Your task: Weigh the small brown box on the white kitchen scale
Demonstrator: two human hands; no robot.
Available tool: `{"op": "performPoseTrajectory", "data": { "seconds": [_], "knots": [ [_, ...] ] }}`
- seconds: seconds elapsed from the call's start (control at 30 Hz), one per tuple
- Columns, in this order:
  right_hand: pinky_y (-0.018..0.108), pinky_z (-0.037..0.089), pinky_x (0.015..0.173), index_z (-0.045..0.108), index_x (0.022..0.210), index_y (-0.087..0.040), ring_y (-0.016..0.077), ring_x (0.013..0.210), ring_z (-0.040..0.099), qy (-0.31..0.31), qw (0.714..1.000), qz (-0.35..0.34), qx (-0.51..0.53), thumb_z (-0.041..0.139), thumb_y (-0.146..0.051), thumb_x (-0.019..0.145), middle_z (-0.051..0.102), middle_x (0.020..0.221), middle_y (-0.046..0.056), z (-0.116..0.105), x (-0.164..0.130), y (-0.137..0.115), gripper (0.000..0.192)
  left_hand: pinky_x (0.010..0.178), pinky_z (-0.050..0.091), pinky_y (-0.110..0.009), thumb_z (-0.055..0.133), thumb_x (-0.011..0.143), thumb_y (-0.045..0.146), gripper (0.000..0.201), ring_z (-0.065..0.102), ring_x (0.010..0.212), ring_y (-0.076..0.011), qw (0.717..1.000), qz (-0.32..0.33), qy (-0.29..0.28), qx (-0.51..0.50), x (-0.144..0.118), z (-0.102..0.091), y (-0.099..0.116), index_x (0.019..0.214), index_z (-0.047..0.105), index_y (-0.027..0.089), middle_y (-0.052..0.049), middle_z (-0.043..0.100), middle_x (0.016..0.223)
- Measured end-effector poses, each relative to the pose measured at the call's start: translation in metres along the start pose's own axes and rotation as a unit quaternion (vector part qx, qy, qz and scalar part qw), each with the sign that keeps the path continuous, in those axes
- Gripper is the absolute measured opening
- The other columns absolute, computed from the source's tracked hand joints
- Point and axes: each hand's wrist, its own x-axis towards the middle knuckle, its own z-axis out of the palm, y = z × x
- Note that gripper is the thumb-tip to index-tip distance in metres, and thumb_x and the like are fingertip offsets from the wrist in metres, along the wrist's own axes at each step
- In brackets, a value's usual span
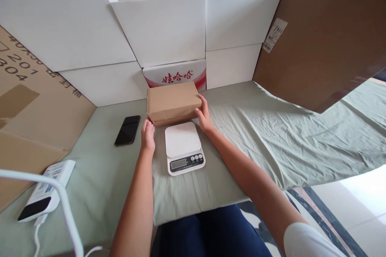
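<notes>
A closed brown cardboard box [173, 102] is between my two hands, just behind a white digital kitchen scale [183, 140]. My left hand [148, 134] grips the box at its near left corner. At the right end, my right hand [204, 114] has its thumb on the front face and its fingers round the side. The scale lies flat, its small display and round buttons facing me, and nothing rests on its plate. Whether the box touches the cloth underneath is hidden.
A black smartphone [127, 130] lies left of my left hand. Farther left are a white power strip [48, 190] and a white cable. White panels [171, 28], a box with red lettering [177, 74] and large cardboard sheets [325, 36] enclose the green cloth [256, 128].
</notes>
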Motion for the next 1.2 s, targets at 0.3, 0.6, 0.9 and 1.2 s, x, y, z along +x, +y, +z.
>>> {"op": "performPoseTrajectory", "data": {
  "seconds": [0.3,0.6,0.9,1.2],
  "knots": [
    [0.051,0.029,0.133,0.037,0.157,-0.023,0.0305,0.157,0.038,0.001,1.000,0.029,0.008,0.047,-0.066,0.097,0.045,0.166,0.012,0.000,-0.001,0.011,0.075,0.120,0.041,-0.042,0.063,0.083,0.078,0.070,0.057,0.144,-0.0296,0.998,-0.054,0.022,-0.016,0.010,-0.001,-0.024,0.123,0.069,0.020,-0.018,0.067,0.145],
    [0.051,0.032,0.130,0.036,0.159,-0.026,0.0287,0.151,0.046,0.014,0.998,0.045,0.034,0.046,-0.061,0.098,0.047,0.165,0.010,-0.002,0.001,0.018,0.070,0.120,0.043,-0.043,0.062,0.088,0.072,0.070,0.056,0.145,-0.0306,0.999,-0.046,0.013,-0.008,0.010,-0.001,-0.023,0.134,0.068,0.019,-0.018,0.066,0.148],
    [0.054,0.035,0.129,0.040,0.158,-0.026,0.0285,0.154,0.045,0.022,0.994,0.099,0.049,0.045,-0.063,0.098,0.050,0.163,0.011,-0.006,0.000,0.025,0.071,0.124,0.038,-0.045,0.059,0.090,0.073,0.076,0.050,0.151,-0.0306,0.998,-0.053,0.032,-0.006,0.010,-0.007,-0.022,0.143,0.065,0.019,-0.020,0.056,0.158],
    [0.055,0.033,0.129,0.044,0.156,-0.026,0.0314,0.154,0.045,0.046,0.994,0.086,0.048,0.050,-0.069,0.095,0.049,0.164,0.013,-0.005,-0.001,0.029,0.075,0.122,0.042,-0.046,0.060,0.089,0.073,0.077,0.055,0.147,-0.0327,0.999,-0.043,0.028,-0.001,0.013,-0.002,-0.022,0.141,0.066,0.018,-0.020,0.062,0.152]
  ]
}}
